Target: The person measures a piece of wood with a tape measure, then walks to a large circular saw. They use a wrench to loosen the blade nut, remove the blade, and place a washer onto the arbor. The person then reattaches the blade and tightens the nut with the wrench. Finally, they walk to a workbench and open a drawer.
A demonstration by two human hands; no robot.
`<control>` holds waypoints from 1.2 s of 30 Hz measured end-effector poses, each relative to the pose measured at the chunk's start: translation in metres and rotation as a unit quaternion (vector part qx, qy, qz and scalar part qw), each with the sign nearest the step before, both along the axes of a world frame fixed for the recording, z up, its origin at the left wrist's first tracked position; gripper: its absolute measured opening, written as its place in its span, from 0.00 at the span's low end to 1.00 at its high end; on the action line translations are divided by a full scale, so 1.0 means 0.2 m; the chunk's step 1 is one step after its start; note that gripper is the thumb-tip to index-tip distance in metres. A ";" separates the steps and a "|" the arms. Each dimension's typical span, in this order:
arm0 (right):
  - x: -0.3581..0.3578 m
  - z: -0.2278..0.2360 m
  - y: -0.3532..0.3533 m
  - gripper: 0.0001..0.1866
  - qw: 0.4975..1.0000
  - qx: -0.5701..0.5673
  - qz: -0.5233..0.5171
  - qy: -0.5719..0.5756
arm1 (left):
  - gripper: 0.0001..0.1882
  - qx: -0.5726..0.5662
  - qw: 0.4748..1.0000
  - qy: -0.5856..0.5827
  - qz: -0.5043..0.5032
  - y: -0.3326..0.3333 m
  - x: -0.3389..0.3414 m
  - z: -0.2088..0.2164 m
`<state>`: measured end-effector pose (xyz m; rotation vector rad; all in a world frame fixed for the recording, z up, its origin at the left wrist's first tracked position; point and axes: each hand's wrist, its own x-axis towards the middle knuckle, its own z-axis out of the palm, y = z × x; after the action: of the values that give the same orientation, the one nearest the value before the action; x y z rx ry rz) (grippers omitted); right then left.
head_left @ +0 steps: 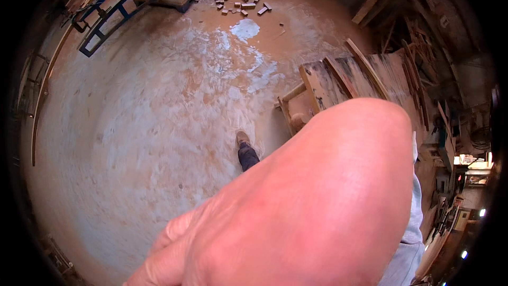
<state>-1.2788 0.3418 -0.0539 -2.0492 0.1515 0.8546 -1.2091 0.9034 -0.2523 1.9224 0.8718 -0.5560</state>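
Observation:
My right hand (264, 228) is raised very close in front of the view and fills its lower middle and right. The wrist is sharply bent, and the back of the hand slopes down to the lower left. Parts of the fingers show near the bottom edge; their tips are cut off, so I cannot see whether they hold anything. Behind the wrist hangs a light grey-blue sleeve (411, 233). My left hand is out of view. Below, a brown shoe (242, 137) and a dark trouser leg (247, 156) show on the dusty floor (132, 127).
Ahead lie several small wooden blocks (247, 6) beside a pale patch (245, 29) on the floor. A blue metal frame (119, 16) stands at the far left. On the right is a wooden bench (338, 77) with long boards (368, 69) on it, and more timber behind.

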 end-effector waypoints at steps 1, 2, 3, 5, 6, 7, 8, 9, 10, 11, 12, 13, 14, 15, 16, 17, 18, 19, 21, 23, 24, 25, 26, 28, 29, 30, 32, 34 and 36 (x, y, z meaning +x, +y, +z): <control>0.03 -0.07 -0.09 0.14 1.000 -0.006 0.001 0.018 | 0.22 0.015 1.000 0.012 -0.004 -0.06 0.01 0.00; 0.08 -0.13 -0.18 0.14 0.999 -0.012 0.006 0.033 | 0.22 0.031 0.999 0.018 -0.006 -0.13 0.06 -0.01; 0.12 -0.19 -0.27 0.14 0.998 -0.010 0.014 0.052 | 0.22 0.051 0.998 0.031 -0.005 -0.16 0.06 0.00; 0.23 -0.30 -0.41 0.14 0.996 -0.008 0.029 0.078 | 0.22 0.083 0.995 0.049 -0.008 -0.26 0.15 0.01; 0.29 -0.35 -0.48 0.15 0.995 -0.004 0.037 0.088 | 0.22 0.098 0.994 0.054 -0.007 -0.31 0.18 0.02; 0.33 -0.38 -0.53 0.15 0.994 -0.003 0.049 0.097 | 0.21 0.108 0.992 0.060 -0.008 -0.37 0.20 0.03; 0.37 -0.42 -0.58 0.15 0.993 0.004 0.056 0.106 | 0.21 0.118 0.991 0.069 -0.011 -0.41 0.23 0.05; 0.41 -0.45 -0.61 0.15 0.992 0.009 0.063 0.112 | 0.21 0.127 0.989 0.073 -0.012 -0.45 0.25 0.08; 0.43 -0.48 -0.64 0.15 0.990 0.016 0.069 0.122 | 0.21 0.131 0.988 0.081 -0.016 -0.48 0.27 0.09; 0.46 -0.50 -0.66 0.16 0.989 0.026 0.072 0.126 | 0.21 0.140 0.986 0.086 -0.021 -0.51 0.31 0.12; 0.50 -0.50 -0.68 0.16 0.988 0.034 0.080 0.128 | 0.21 0.146 0.985 0.085 -0.026 -0.54 0.34 0.15; 0.56 -0.51 -0.65 0.16 0.987 0.052 0.073 0.134 | 0.21 0.154 0.984 0.089 -0.032 -0.56 0.38 0.18; 0.58 -0.50 -0.66 0.16 0.986 0.057 0.075 0.138 | 0.21 0.157 0.983 0.090 -0.034 -0.57 0.39 0.18; 0.56 -0.51 -0.68 0.17 0.985 0.058 0.087 0.140 | 0.21 0.159 0.982 0.094 -0.042 -0.57 0.43 0.18; 0.55 -0.51 -0.72 0.17 0.984 0.064 0.083 0.144 | 0.21 0.164 0.981 0.093 -0.049 -0.57 0.48 0.17; 0.55 -0.52 -0.74 0.17 0.984 0.073 0.069 0.148 | 0.21 0.172 0.979 0.092 -0.059 -0.56 0.55 0.17; 0.56 -0.49 -0.77 0.17 0.983 0.079 0.079 0.149 | 0.21 0.172 0.979 0.093 -0.060 -0.57 0.56 0.15; 0.56 -0.46 -0.80 0.17 0.982 0.085 0.079 0.151 | 0.21 0.171 0.979 0.092 -0.059 -0.57 0.59 0.14; 0.56 -0.36 -0.85 0.18 0.979 0.105 0.083 0.155 | 0.21 0.170 0.979 0.093 -0.062 -0.58 0.64 0.10; 0.55 -0.20 -0.90 0.18 0.977 0.138 0.074 0.144 | 0.20 0.167 0.979 0.090 -0.075 -0.59 0.74 0.05; 0.54 -0.11 -0.90 0.19 0.976 0.150 0.072 0.139 | 0.20 0.162 0.979 0.088 -0.085 -0.59 0.80 0.03; 0.55 -0.02 -0.90 0.19 0.976 0.166 0.066 0.123 | 0.20 0.158 0.980 0.084 -0.090 -0.59 0.87 0.02; 0.56 0.07 -0.90 0.19 0.975 0.186 0.058 0.103 | 0.20 0.151 0.980 0.083 -0.098 -0.59 0.93 0.02; 0.63 0.24 -0.91 0.19 0.973 0.217 0.049 0.054 | 0.20 0.138 0.983 0.090 -0.079 -0.73 1.05 0.09; 0.68 0.32 -0.93 0.20 0.971 0.234 0.041 0.020 | 0.20 0.143 0.980 0.089 -0.103 -0.71 1.10 0.08; 0.74 0.39 -0.94 0.20 0.967 0.250 0.039 -0.017 | 0.19 0.147 0.978 0.085 -0.123 -0.69 1.13 0.05; 0.91 0.50 -0.98 0.20 0.950 0.292 0.051 -0.099 | 0.19 0.148 0.976 0.093 -0.131 -0.63 1.13 0.06; 1.08 0.61 -1.03 0.21 0.924 0.331 0.060 -0.182 | 0.19 0.134 0.977 0.108 -0.123 -0.67 1.11 0.12; 1.21 0.68 -1.09 0.21 0.891 0.370 0.051 -0.260 | 0.19 0.164 0.969 0.119 -0.141 -0.59 1.09 0.11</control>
<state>-1.0361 0.1235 0.0828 -1.4813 -0.5128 0.3061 -0.9902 0.7848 -0.2306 2.3363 0.8873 -0.8696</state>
